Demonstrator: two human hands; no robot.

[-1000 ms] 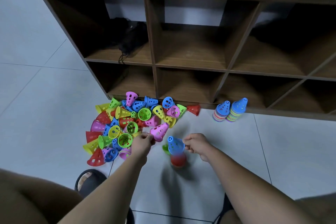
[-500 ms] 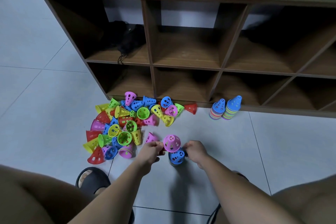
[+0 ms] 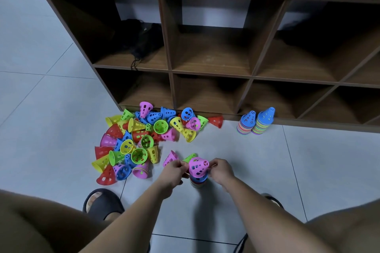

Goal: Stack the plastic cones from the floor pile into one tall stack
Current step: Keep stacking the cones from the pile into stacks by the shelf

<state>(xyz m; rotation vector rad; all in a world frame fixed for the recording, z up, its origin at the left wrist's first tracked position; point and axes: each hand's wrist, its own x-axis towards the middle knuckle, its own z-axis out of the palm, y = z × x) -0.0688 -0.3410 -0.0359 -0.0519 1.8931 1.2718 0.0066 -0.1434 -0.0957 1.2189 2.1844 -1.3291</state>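
The left hand [image 3: 174,172] and right hand [image 3: 221,171] pinch a pink cone [image 3: 197,167] from either side — atop the short stack [image 3: 198,183], right of the pile [image 3: 139,139].

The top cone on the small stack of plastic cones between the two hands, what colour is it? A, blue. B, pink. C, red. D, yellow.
B: the pink perforated plastic cone sits on top of the small stack of plastic cones, pinched between the left hand and the right hand.
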